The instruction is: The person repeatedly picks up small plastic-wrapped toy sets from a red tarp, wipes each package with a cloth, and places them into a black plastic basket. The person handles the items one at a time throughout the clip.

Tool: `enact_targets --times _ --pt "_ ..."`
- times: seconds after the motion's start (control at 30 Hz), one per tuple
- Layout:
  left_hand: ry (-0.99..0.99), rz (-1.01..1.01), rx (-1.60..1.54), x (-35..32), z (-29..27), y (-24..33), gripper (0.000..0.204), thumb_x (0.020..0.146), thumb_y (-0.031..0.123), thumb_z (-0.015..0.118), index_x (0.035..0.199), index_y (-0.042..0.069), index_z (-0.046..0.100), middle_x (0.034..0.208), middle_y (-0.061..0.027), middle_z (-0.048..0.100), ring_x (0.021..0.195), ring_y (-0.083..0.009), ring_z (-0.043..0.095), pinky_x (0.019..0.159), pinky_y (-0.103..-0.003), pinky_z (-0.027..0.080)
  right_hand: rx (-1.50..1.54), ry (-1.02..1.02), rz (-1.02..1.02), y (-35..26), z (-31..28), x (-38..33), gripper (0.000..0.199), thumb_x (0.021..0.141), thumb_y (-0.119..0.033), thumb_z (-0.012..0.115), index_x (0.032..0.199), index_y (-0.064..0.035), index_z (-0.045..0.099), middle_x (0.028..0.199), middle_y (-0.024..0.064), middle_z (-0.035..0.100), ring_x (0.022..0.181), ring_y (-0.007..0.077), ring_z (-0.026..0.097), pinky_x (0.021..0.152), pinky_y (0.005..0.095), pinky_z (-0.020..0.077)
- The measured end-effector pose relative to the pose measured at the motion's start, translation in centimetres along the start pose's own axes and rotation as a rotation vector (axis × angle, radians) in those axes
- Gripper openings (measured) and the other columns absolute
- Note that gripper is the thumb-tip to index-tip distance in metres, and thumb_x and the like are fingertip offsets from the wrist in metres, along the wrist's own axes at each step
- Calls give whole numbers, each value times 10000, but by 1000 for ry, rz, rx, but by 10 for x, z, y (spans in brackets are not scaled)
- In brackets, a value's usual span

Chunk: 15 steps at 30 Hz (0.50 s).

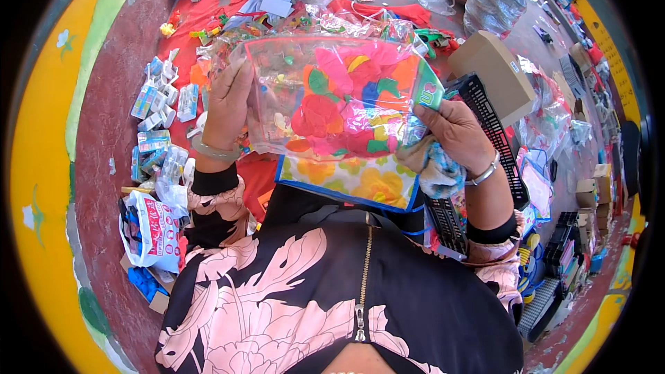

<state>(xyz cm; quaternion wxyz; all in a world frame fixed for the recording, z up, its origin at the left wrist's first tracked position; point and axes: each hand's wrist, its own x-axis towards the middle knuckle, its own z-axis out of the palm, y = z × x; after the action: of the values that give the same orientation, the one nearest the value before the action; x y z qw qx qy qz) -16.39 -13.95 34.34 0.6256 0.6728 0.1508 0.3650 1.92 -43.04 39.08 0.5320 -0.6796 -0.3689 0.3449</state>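
In front of my chest I hold up a clear plastic bag (pixel 273 114) with pink edging and a green corner. Bright pink, red, orange, green and blue pieces (pixel 318 114) show inside it; their kind is unclear. My left hand (pixel 230 93) is closed at the bag's left edge. At the right edge, my right hand (pixel 457 131) pinches the green corner with the thumb on top. A crumpled blue and beige cloth (pixel 443 170) is also bunched under that hand's fingers. Below the bag lies a flower-patterned cloth (pixel 370 183) with blue trim over my lap.
Small toys and plastic wrappings cover a red sheet (pixel 201 34) ahead. Blue-and-white packs (pixel 154 100) and a white carrier bag (pixel 152 232) lie left. On the right are black crates (pixel 495 121), a cardboard box (pixel 493 73) and stuffed clear sacks (pixel 495 0).
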Motion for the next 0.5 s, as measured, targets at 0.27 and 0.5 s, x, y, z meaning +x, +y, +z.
enact_targets --times 0.27,0.5 --pt "-126 -286 -144 -12 23 -37 234 954 227 508 806 58 573 617 59 457 511 -9 379 460 -172 300 36 -3 264 15 1 -20 224 904 -162 559 988 29 641 822 27 635 689 82 586 608 238 469" --pt "-216 -372 39 -30 43 -92 171 931 195 537 838 52 553 585 13 512 471 -41 459 421 -206 341 534 -42 553 84 5 -29 341 851 -85 619 1161 21 524 978 82 629 833 162 624 712 285 513"
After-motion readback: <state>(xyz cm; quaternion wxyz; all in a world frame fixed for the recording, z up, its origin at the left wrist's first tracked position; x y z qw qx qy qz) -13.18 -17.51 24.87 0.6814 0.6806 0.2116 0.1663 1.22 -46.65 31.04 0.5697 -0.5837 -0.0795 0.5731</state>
